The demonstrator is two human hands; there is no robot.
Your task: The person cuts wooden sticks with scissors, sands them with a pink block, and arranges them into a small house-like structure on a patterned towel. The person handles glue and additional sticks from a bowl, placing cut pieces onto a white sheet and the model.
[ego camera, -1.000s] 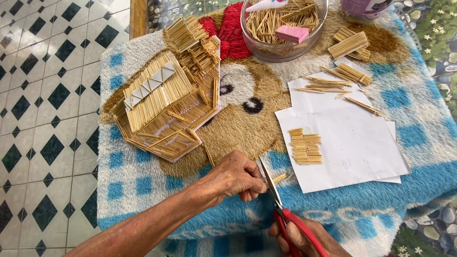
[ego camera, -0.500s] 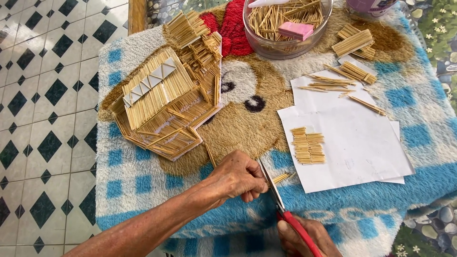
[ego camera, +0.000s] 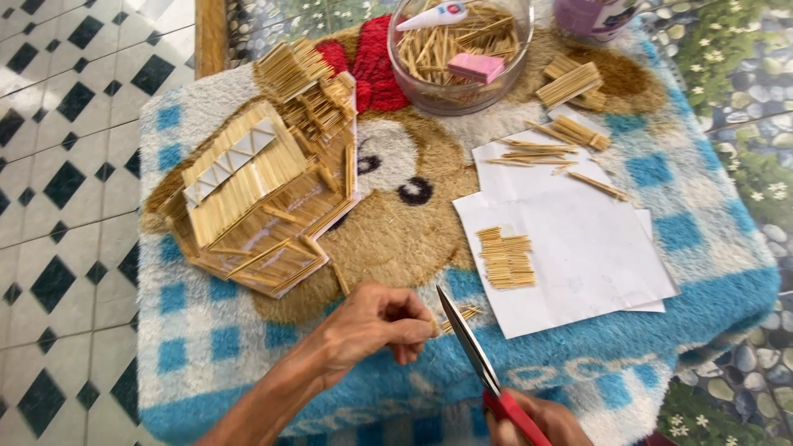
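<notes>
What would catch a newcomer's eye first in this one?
Most striking is the little house built of thin sticks, standing at the left of the blue-checked plush cover. Near the front edge, the left hand pinches a few sticks beside the open blades of red-handled scissors, held in the right hand. A glass bowl of loose sticks sits at the back, with white paper sheets to the right.

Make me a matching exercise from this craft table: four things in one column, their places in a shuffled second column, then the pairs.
1. pink block
2. scissors
3. stick house
4. flat stick panel

A. on the white paper
B. in the glass bowl
C. in the right hand
D. on the rug, far left

Pairs: 1-B, 2-C, 3-D, 4-A
</notes>
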